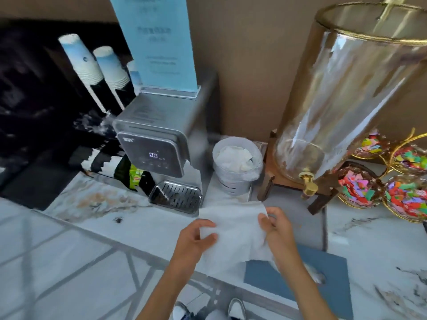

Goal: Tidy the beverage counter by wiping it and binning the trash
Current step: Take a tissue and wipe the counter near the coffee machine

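A white tissue sheet [235,229] is stretched between both hands just above the marble counter [143,225], near its front edge. My left hand [196,239] pinches the sheet's left edge. My right hand [276,227] grips its right edge. A small white bin [235,179] lined with a bag and holding crumpled white paper stands behind the sheet, apart from it. A dark speck [118,219] lies on the counter to the left. Brownish stains [97,199] mark the marble further left.
A grey water dispenser [157,144] with a drip tray [175,199] stands left of the bin. A glass drink dispenser [342,107] on a wooden stand is at right, with bowls of coloured sachets [406,199] beside it. A blue tissue box [300,278] sits under my right forearm. Stacked paper cups [92,70] stand at back left.
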Available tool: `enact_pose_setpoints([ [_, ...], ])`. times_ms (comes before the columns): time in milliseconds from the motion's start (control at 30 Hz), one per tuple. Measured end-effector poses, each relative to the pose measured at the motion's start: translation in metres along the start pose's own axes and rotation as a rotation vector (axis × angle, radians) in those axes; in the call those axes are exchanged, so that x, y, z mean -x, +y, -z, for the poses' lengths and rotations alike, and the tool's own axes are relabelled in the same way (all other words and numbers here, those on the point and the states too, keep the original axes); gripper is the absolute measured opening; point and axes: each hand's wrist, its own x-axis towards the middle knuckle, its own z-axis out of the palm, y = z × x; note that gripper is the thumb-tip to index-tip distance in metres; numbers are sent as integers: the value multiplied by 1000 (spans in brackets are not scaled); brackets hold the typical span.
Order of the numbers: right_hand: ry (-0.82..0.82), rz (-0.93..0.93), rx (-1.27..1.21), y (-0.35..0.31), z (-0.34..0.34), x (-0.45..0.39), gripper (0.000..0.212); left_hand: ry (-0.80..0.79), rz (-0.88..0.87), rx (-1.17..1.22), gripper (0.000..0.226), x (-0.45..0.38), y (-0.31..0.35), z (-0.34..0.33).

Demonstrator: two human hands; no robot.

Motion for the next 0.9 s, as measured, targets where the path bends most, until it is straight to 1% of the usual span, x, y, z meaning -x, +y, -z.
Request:
enact_pose_setpoints([
  [67,-66,15,50,2,-26,-3,11,65,15,43,27,9,1,24],
  [167,-156,85,138,3,-65,-4,34,172,37,69,31,20,-1,65],
  [200,-203,109,166,2,-78,-4,38,219,51,73,31,23,-4,81],
  [267,-321,122,210,-3,-104,-4,34,306,63,75,28,30,-9,109],
  [333,-452,90,227,-7,-136,0,27,394,66,90,25,38,-16,139],
  [400,-527,46,253,-7,-168,5,25,463,75,129,24,45,-22,168],
  [533,-560,73,371,-3,-224,11,21,568,76,132,23,58,-36,218],
  [633,-576,145,444,-3,-255,13,18,634,77,158,16,64,-46,243],
  [700,-589,201,486,-3,-272,13,14,658,95,157,10,66,-50,255],
  [800,-613,263,531,-2,-294,7,14,726,101,104,15,63,-59,265],
  [900,-646,285,589,-1,-316,-6,15,776,127,44,10,53,-61,272],
])
